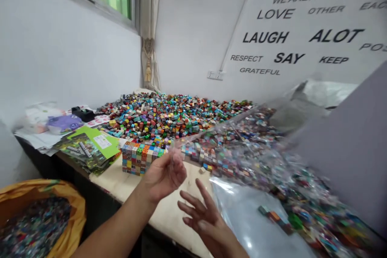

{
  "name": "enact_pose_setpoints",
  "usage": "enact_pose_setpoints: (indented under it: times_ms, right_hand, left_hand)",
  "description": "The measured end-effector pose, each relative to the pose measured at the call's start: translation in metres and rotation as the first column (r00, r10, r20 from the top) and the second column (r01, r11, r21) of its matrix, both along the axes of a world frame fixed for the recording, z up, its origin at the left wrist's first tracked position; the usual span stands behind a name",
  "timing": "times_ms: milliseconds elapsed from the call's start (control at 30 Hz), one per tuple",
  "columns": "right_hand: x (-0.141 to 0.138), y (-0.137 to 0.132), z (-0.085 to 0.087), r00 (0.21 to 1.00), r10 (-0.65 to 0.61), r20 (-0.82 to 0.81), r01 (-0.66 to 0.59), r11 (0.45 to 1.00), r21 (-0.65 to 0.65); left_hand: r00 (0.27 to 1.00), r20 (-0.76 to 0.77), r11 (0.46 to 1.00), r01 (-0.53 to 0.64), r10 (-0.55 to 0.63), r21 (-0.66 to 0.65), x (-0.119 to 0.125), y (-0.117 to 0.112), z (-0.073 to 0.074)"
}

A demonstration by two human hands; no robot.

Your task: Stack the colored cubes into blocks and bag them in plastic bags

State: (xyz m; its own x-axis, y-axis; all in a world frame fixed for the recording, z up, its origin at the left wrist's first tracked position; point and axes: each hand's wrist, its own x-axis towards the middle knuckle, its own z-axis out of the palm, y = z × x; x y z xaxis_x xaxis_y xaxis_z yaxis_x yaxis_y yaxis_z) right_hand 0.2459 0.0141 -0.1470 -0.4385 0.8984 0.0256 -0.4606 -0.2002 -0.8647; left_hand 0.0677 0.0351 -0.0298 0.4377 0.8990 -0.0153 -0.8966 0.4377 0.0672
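My left hand (pixel 166 172) is closed on the gathered edge of a large clear plastic bag (pixel 250 141), which stretches off to the right over the cubes. To its right, my right hand (pixel 205 219) is open with the fingers spread, holding nothing. Just beyond my left hand stands a block of stacked colourful cubes (pixel 136 159), set in neat rows. One pale loose cube (pixel 202 170) lies on the table past my right hand. Seen through the film, more cubes are blurred.
A wide heap of small printed cubes (pixel 169 115) covers the table's back. Green-and-dark printed sheets (pixel 90 147) and a purple packet (pixel 64 123) lie at the left. Below them is a yellow sack (pixel 77 209) of small pieces. A clear sheet (pixel 244 205) lies at front right.
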Motion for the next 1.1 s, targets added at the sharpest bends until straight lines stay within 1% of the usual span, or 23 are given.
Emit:
enact_pose_setpoints:
  times_ms: [33,67,133,167,200,267,333,400,467,567,667,767,800,867,900,933,1000,1033,1100]
  right_hand:
    - [0.006,0.001,0.008,0.994,0.032,-0.103,-0.039,0.997,-0.064]
    - [0.011,0.004,0.017,0.979,0.02,-0.204,-0.043,0.993,-0.112]
    - [0.013,0.014,0.033,0.924,-0.073,-0.375,-0.005,0.979,-0.204]
    - [0.011,0.021,0.038,0.888,-0.126,-0.441,0.01,0.967,-0.256]
    - [0.008,0.03,0.041,0.85,-0.174,-0.496,0.015,0.951,-0.308]
    - [-0.003,0.047,0.041,0.783,-0.246,-0.571,-0.003,0.917,-0.4]
    - [-0.014,0.062,0.037,0.759,-0.272,-0.592,-0.034,0.89,-0.454]
    - [-0.025,0.075,0.032,0.777,-0.258,-0.574,-0.055,0.881,-0.471]
    - [-0.034,0.085,0.03,0.797,-0.232,-0.557,-0.07,0.881,-0.467]
    - [-0.044,0.095,0.028,0.81,-0.209,-0.548,-0.089,0.88,-0.466]
    - [-0.052,0.1,0.026,0.845,-0.166,-0.508,-0.092,0.892,-0.443]
    - [-0.057,0.097,0.02,0.907,-0.066,-0.417,-0.113,0.913,-0.391]
    - [-0.058,0.095,0.017,0.931,-0.025,-0.365,-0.122,0.92,-0.373]
    - [-0.057,0.089,0.01,0.979,0.002,-0.204,-0.072,0.939,-0.336]
    - [-0.055,0.086,0.006,0.993,-0.017,-0.119,-0.021,0.948,-0.317]
    - [-0.051,0.084,0.004,0.997,-0.062,-0.037,0.048,0.954,-0.295]
    - [-0.041,0.083,0.003,0.978,-0.197,0.066,0.207,0.947,-0.244]
    - [-0.034,0.085,0.007,0.963,-0.258,0.082,0.27,0.939,-0.214]
    - [-0.018,0.092,0.023,0.928,-0.366,0.073,0.372,0.921,-0.115]
  left_hand:
    - [1.0,-0.005,1.0,-0.007,0.007,0.003,-0.001,-0.001,0.004]
    - [1.0,-0.013,1.0,-0.013,0.013,0.008,-0.003,-0.001,0.009]
    - [0.998,-0.04,0.999,-0.038,0.039,0.024,-0.008,0.001,0.016]
    - [0.997,-0.058,0.998,-0.058,0.06,0.033,-0.011,0.003,0.017]
    - [0.993,-0.08,0.996,-0.082,0.085,0.039,-0.016,0.007,0.017]
    - [0.98,-0.146,0.991,-0.131,0.135,0.032,-0.029,0.018,0.011]
    - [0.956,-0.231,0.983,-0.185,0.18,0.002,-0.044,0.032,0.001]
    - [0.924,-0.317,0.972,-0.233,0.212,-0.029,-0.06,0.043,-0.007]
    - [0.889,-0.395,0.963,-0.268,0.23,-0.042,-0.072,0.05,-0.01]
    - [0.838,-0.484,0.955,-0.296,0.252,-0.017,-0.082,0.055,-0.006]
    - [0.813,-0.516,0.95,-0.312,0.269,0.004,-0.087,0.056,-0.002]
    - [0.804,-0.528,0.944,-0.331,0.273,-0.016,-0.093,0.055,-0.003]
    - [0.8,-0.531,0.939,-0.344,0.278,-0.026,-0.096,0.054,-0.005]
    - [0.795,-0.526,0.924,-0.379,0.301,-0.045,-0.101,0.053,-0.007]
    - [0.795,-0.519,0.917,-0.396,0.313,-0.053,-0.102,0.053,-0.009]
    - [0.794,-0.513,0.909,-0.411,0.325,-0.06,-0.104,0.052,-0.01]
    - [0.793,-0.504,0.899,-0.432,0.341,-0.072,-0.106,0.052,-0.011]
    - [0.792,-0.505,0.896,-0.437,0.343,-0.077,-0.107,0.052,-0.012]
    - [0.785,-0.517,0.894,-0.442,0.341,-0.08,-0.108,0.052,-0.012]
